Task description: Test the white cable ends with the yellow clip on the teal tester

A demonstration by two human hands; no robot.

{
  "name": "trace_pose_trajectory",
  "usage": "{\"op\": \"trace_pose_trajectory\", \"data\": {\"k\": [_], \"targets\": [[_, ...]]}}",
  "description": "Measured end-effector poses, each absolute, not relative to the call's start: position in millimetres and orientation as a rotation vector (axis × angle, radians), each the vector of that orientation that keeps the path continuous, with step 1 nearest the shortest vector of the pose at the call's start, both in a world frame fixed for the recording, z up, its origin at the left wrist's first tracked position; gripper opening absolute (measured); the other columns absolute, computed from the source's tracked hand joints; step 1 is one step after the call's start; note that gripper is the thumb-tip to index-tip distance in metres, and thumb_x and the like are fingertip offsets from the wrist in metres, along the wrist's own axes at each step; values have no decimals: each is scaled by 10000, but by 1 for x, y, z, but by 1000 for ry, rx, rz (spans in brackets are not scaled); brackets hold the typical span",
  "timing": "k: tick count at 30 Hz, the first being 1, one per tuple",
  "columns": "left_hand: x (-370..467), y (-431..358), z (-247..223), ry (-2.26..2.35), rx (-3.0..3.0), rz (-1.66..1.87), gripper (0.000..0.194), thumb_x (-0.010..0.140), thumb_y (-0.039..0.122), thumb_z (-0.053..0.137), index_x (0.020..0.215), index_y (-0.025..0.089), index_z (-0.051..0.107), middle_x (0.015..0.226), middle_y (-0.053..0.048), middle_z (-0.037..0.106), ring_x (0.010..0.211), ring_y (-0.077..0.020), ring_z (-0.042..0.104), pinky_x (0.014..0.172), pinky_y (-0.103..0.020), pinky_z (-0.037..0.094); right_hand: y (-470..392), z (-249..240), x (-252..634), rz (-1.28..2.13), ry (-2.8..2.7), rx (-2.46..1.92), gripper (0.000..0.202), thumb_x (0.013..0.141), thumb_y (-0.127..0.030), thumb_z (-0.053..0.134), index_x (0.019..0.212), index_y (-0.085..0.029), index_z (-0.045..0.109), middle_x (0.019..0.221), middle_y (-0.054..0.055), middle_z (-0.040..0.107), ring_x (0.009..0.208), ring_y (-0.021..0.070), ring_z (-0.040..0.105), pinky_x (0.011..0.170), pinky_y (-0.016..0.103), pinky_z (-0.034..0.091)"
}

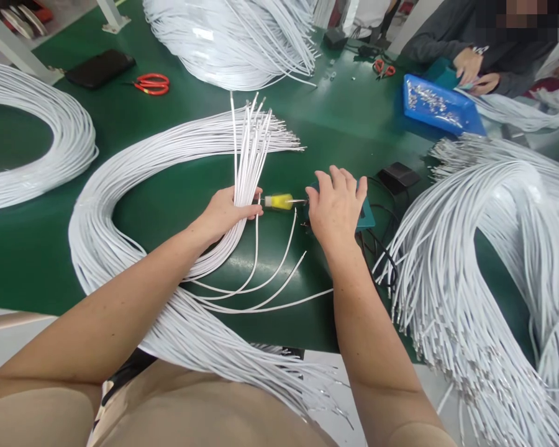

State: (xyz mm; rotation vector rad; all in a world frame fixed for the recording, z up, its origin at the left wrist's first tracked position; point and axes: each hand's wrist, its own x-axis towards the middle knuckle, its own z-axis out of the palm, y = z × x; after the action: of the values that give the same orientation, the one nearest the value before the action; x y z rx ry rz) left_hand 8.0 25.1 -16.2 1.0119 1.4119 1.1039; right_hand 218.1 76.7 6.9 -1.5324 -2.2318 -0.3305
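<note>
My left hand (230,211) is closed around a bunch of white cables (251,149), whose tipped ends stand up above the fingers. This bunch belongs to a large curved bundle of white cables (93,211) lying on the left. My right hand (338,202) lies over a small teal box (366,217), fingers stretched and somewhat apart; its palm side is hidden. Between the hands sits a yellow piece (279,201) with a pale end and a thin metal rod toward the box. A few loose cables (279,288) curve below it.
Around the green table (190,180) lie a cable heap (233,43), a coil (74,136), red-handled scissors (152,84), a black case (101,68) and a large cable bundle (447,261). A blue tray (440,105) holds small metal parts. A co-worker's hands (475,71) work behind it.
</note>
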Motion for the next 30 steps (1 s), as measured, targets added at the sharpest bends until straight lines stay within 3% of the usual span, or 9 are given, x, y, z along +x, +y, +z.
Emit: {"op": "trace_pose_trajectory", "data": {"k": [3,6,8,11,15,18,21,26,30], "targets": [[7,23,-10,1343,968,1149,508,613,271,800,1092,155,678,1036,-86,712,803,-193,680,707,-305,515,71,16,214,-263,-2188,-1430,344,960,-319,418,1207,-163,598,1314,162,582,1233,305,482,1101,566,230],[8,19,-3,1262,933,1198,562,596,276,825,1114,142,653,996,-78,707,764,-164,661,663,-270,499,57,27,203,-51,-2264,-1193,324,976,-312,388,1095,-172,655,1142,127,671,1075,241,565,1013,435,365],[9,18,-1,1225,905,1207,574,580,278,841,1105,142,651,946,-61,706,763,-156,649,696,-275,507,44,32,192,144,-2439,-903,311,972,-311,407,945,-186,690,989,91,706,943,197,594,915,352,427],[7,16,0,1209,846,1204,486,607,319,832,1036,148,682,973,-57,701,822,-159,639,782,-294,516,24,30,173,317,-2739,-550,332,952,-342,460,773,-183,689,840,70,709,867,188,607,840,326,451],[3,17,0,1305,800,1217,426,632,374,818,980,147,727,853,-32,689,776,-134,611,761,-259,501,8,23,161,434,-2974,-837,263,896,-301,553,720,-160,687,712,92,695,700,224,642,661,349,471],[2,18,-1,1321,800,1211,496,563,347,859,999,151,725,814,-23,692,721,-134,609,748,-274,500,8,23,168,1023,-2915,-993,243,840,-254,615,606,-191,638,532,28,620,468,161,579,505,287,443],[1,18,-4,1317,836,1198,463,523,315,877,928,155,718,772,-13,692,706,-152,627,750,-297,502,20,25,179,1636,-2574,-961,318,865,-250,548,551,-201,559,427,-31,542,312,94,477,399,240,401],[4,14,-3,1334,1078,976,394,574,363,846,894,164,731,832,-44,726,783,-204,656,803,-338,491,43,27,180,1343,-1884,-1254,213,905,-374,485,794,-205,551,547,-58,582,367,75,507,416,204,409],[6,13,1,1270,1126,910,367,644,388,805,926,168,723,884,-47,723,834,-199,651,835,-329,481,46,25,177,1385,-1776,-1211,214,862,-359,548,724,-198,520,525,-63,564,380,60,473,404,178,389]]}}
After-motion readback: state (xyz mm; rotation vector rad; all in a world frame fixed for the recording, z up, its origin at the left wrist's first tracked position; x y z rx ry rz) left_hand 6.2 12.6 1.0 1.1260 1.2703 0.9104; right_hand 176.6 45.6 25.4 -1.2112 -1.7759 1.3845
